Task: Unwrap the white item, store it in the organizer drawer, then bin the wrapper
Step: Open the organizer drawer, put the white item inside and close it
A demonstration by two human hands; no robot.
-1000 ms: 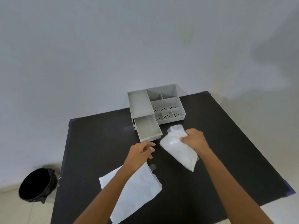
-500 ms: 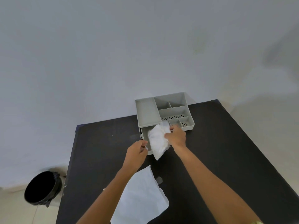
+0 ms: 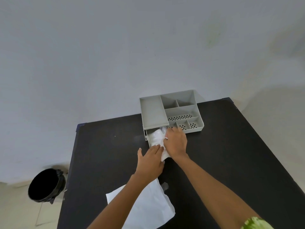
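The white item [image 3: 156, 138], soft and crumpled, sits mostly inside the pulled-out drawer [image 3: 147, 135] of the grey organizer [image 3: 152, 113], which stands at the far edge of the black table [image 3: 231, 146]; its near end spills over the drawer front. Both hands press it down, probably to tuck the bulk in so the drawer can shut. The right hand [image 3: 175, 142] lies over the item with fingers curled, seemingly gripping the cloth. The left hand [image 3: 151, 160] is flat and open, fingertips resting on the overhanging end, holding nothing. The wrapper [image 3: 148, 205], a flat white sheet, lies near the table's front edge under the left forearm, waiting for the black bin [image 3: 45, 185] on the floor beyond the table's left edge.
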